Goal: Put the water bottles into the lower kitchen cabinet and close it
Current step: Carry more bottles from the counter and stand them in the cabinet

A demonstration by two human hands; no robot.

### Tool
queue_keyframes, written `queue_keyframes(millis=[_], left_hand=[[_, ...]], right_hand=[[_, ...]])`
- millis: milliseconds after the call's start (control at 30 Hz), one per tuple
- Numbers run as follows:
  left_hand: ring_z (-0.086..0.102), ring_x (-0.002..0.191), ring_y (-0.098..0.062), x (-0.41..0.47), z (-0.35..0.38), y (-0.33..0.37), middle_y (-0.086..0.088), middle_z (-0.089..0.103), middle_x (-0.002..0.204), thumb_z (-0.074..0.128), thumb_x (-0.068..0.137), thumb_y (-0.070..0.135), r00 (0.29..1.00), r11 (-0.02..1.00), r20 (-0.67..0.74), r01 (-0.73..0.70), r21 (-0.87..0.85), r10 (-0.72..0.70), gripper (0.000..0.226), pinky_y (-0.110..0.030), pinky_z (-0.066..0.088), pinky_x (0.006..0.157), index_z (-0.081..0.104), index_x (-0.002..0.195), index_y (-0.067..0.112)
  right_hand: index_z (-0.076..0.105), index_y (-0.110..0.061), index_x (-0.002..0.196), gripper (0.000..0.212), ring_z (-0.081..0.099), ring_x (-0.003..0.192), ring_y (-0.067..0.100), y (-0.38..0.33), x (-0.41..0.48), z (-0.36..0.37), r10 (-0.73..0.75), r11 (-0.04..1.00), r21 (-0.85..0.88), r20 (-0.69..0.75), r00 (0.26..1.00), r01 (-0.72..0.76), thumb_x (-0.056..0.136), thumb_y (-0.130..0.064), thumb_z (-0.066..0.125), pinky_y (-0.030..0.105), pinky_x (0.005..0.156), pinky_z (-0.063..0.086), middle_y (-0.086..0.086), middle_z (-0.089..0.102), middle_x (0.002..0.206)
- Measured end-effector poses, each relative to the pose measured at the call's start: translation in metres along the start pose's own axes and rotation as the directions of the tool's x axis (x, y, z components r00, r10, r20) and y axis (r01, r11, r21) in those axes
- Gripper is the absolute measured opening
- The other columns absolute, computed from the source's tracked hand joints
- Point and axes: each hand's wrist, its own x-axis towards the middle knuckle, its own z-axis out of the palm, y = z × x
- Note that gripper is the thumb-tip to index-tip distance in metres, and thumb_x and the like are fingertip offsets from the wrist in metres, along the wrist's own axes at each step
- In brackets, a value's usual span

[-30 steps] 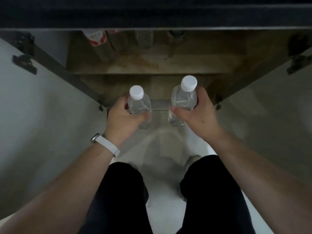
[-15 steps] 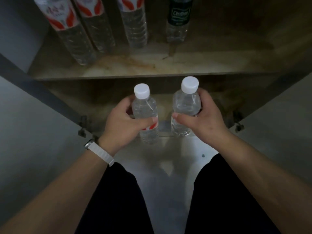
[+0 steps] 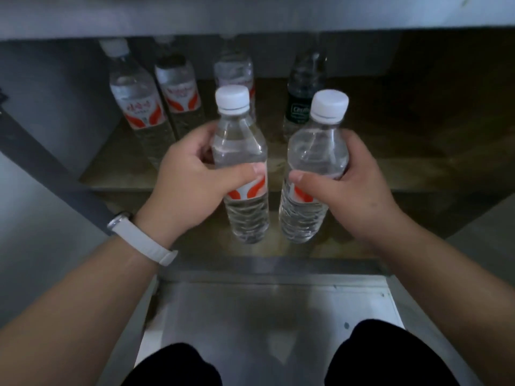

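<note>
The lower kitchen cabinet [image 3: 434, 112] stands open and fills the upper half of the view, its inside brown and dim. A grey door [image 3: 33, 224] swings out on the left. A wooden shelf [image 3: 412, 171] crosses the cabinet, with a lower compartment under it. Pale floor [image 3: 264, 316] lies in front, and two knees in black trousers [image 3: 384, 358] show at the bottom edge.

Both forearms reach forward from the lower corners. The left hand [image 3: 189, 188] is wrapped around the left water bottle [image 3: 239, 146], thumb across its red and white label. The right hand [image 3: 354, 188] grasps the right water bottle [image 3: 317, 151] the same way. Both bottles are upright, white-capped, side by side and just apart. They are held at the cabinet's open front, with their bases before the lower compartment. Whether they touch its bottom cannot be told.

Four more bottles stand in a row at the back of the shelf: three with red and white labels [image 3: 139, 107] on the left and one with a dark label [image 3: 302, 107] to the right. A white wristband [image 3: 142, 240] circles the left wrist.
</note>
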Motion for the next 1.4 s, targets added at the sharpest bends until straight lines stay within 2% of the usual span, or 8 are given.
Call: queue_keyframes(millis=[133, 267, 433, 800, 967, 1100, 1233, 1400], left_hand=[[0.071, 0.102, -0.005, 0.025, -0.015, 0.016, 0.018, 0.074, 0.109, 0.084, 0.078, 0.024, 0.998, 0.999, -0.041, -0.045, 0.013, 0.046, 0.040, -0.036, 0.057, 0.090, 0.066, 0.111, 0.040], [0.070, 0.103, -0.005, 0.047, -0.027, 0.018, 0.018, 0.074, 0.111, 0.085, 0.077, 0.026, 0.997, 0.999, -0.063, -0.035, 0.039, 0.037, 0.041, -0.042, 0.057, 0.094, 0.068, 0.112, 0.039], [0.069, 0.106, -0.002, 0.062, -0.034, 0.008, 0.019, 0.072, 0.116, 0.086, 0.075, 0.031, 0.997, 0.998, -0.075, -0.001, 0.062, 0.006, 0.055, -0.038, 0.058, 0.093, 0.064, 0.126, 0.037], [0.064, 0.113, -0.006, 0.095, -0.040, -0.023, 0.019, 0.069, 0.120, 0.085, 0.074, 0.038, 0.987, 0.995, -0.142, 0.079, 0.054, -0.071, 0.059, -0.043, 0.054, 0.099, 0.060, 0.127, 0.041], [0.059, 0.120, -0.009, 0.097, -0.040, -0.034, 0.018, 0.063, 0.129, 0.080, 0.082, 0.038, 0.981, 0.992, -0.181, 0.087, 0.088, -0.070, 0.061, -0.043, 0.052, 0.102, 0.051, 0.135, 0.039], [0.060, 0.118, -0.011, 0.094, -0.033, -0.034, 0.015, 0.064, 0.126, 0.080, 0.081, 0.040, 0.972, 0.992, -0.223, 0.091, 0.089, -0.069, 0.054, -0.042, 0.051, 0.102, 0.052, 0.127, 0.037], [0.063, 0.113, -0.006, 0.091, -0.027, -0.031, 0.018, 0.067, 0.120, 0.082, 0.078, 0.044, 0.972, 0.991, -0.232, 0.068, 0.112, -0.040, 0.054, -0.042, 0.053, 0.101, 0.059, 0.127, 0.035], [0.063, 0.115, -0.007, 0.089, -0.030, -0.032, 0.019, 0.068, 0.121, 0.079, 0.080, 0.046, 0.970, 0.990, -0.238, 0.073, 0.117, -0.043, 0.047, -0.044, 0.053, 0.101, 0.061, 0.123, 0.039]], right_hand=[[0.052, -0.039, 0.114, 0.053, 0.066, 0.093, -0.003, -0.024, 0.028, -0.001, -0.075, 0.997, -0.016, -0.020, 0.997, 0.075, 0.072, -0.032, 0.083, 0.016, 0.073, 0.054, -0.015, 0.068, 0.105], [0.053, -0.039, 0.119, 0.058, 0.064, 0.091, -0.008, -0.031, 0.056, 0.007, -0.087, 0.995, -0.042, -0.024, 0.996, 0.086, 0.071, -0.035, 0.084, 0.009, 0.064, 0.049, -0.017, 0.067, 0.106], [0.053, -0.038, 0.126, 0.064, 0.063, 0.098, -0.001, -0.024, 0.082, 0.019, -0.054, 0.999, -0.011, -0.026, 0.998, 0.053, 0.071, -0.035, 0.085, 0.017, 0.073, 0.049, -0.016, 0.066, 0.112], [0.050, -0.032, 0.130, 0.067, 0.056, 0.113, 0.012, -0.011, 0.131, 0.048, -0.075, 0.993, -0.090, -0.046, 0.996, 0.071, 0.073, -0.042, 0.083, 0.028, 0.088, 0.048, -0.010, 0.058, 0.127], [0.047, -0.037, 0.130, 0.064, 0.054, 0.102, 0.001, 0.000, 0.137, 0.057, -0.068, 0.992, -0.108, -0.030, 0.997, 0.064, 0.075, -0.040, 0.081, 0.015, 0.072, 0.041, -0.020, 0.056, 0.112], [0.045, -0.038, 0.130, 0.065, 0.051, 0.099, -0.003, 0.002, 0.137, 0.060, -0.076, 0.991, -0.116, -0.039, 0.996, 0.071, 0.077, -0.041, 0.081, 0.019, 0.079, 0.041, -0.023, 0.054, 0.111], [0.047, -0.040, 0.124, 0.055, 0.052, 0.090, -0.007, 0.005, 0.133, 0.059, -0.038, 0.993, -0.108, -0.001, 0.999, 0.037, 0.079, -0.044, 0.078, 0.013, 0.069, 0.039, -0.025, 0.056, 0.103], [0.045, -0.039, 0.131, 0.063, 0.048, 0.085, -0.009, 0.012, 0.128, 0.058, -0.009, 0.996, -0.088, -0.028, 1.000, 0.006, 0.078, -0.044, 0.078, 0.011, 0.064, 0.035, -0.024, 0.053, 0.105]])
